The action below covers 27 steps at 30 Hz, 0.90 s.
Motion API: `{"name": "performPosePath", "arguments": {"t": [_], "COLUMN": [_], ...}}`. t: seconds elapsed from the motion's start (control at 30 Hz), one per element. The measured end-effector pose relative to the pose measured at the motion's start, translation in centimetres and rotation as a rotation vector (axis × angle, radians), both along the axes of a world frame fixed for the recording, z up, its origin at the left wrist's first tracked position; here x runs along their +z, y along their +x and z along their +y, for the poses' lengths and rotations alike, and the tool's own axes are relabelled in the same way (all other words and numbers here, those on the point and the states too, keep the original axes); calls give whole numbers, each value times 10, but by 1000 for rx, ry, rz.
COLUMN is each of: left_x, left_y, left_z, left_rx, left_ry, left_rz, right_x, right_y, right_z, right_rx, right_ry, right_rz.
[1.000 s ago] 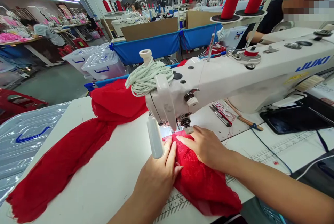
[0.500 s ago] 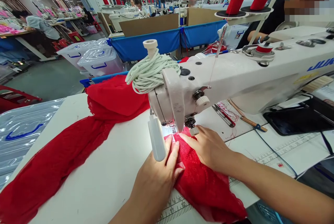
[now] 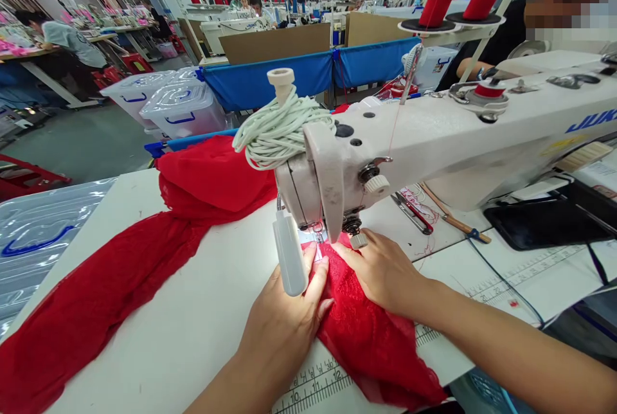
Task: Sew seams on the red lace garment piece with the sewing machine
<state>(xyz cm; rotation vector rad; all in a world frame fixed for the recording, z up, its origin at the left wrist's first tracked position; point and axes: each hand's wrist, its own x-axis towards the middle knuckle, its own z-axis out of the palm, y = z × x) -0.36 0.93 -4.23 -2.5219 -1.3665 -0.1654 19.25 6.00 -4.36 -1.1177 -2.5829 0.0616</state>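
Red lace fabric (image 3: 371, 321) lies under the head of a white sewing machine (image 3: 414, 137), its lower part trailing over the table's front edge. My left hand (image 3: 284, 317) rests on the fabric's left side, fingers stretched flat toward the needle area. From the right, my right hand (image 3: 385, 269) presses on the same fabric with one digit stretched toward the presser foot; its other fingers are partly hidden behind the machine head. A small grey lamp (image 3: 290, 258) hangs just above my left fingers. The needle itself is hard to make out.
More red fabric (image 3: 110, 305) stretches across the left of the white table (image 3: 193, 311). To the right lie thread snips (image 3: 412, 213), a wooden-handled tool (image 3: 456, 221) and a black phone-like device (image 3: 544, 224). Clear bins (image 3: 183, 105) stand behind. A co-worker (image 3: 501, 35) sits beyond the machine.
The lace fabric's lower end has shifted slightly up and left. My hands stay beside the presser foot with little movement. The view has also shifted a little.
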Motion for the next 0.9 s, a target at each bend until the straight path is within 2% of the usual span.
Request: {"name": "performPosePath", "arguments": {"t": [0.63, 0.9], "left_x": [-2, 0], "left_y": [0, 0], "left_z": [3, 3], "left_rx": [6, 6], "left_ry": [-53, -66], "left_rz": [-126, -69], "right_x": [3, 2], "right_y": [-2, -2], "right_z": [5, 6], "right_rx": [-9, -23], "right_ry": [-23, -25], "right_rz": [-37, -36]}}
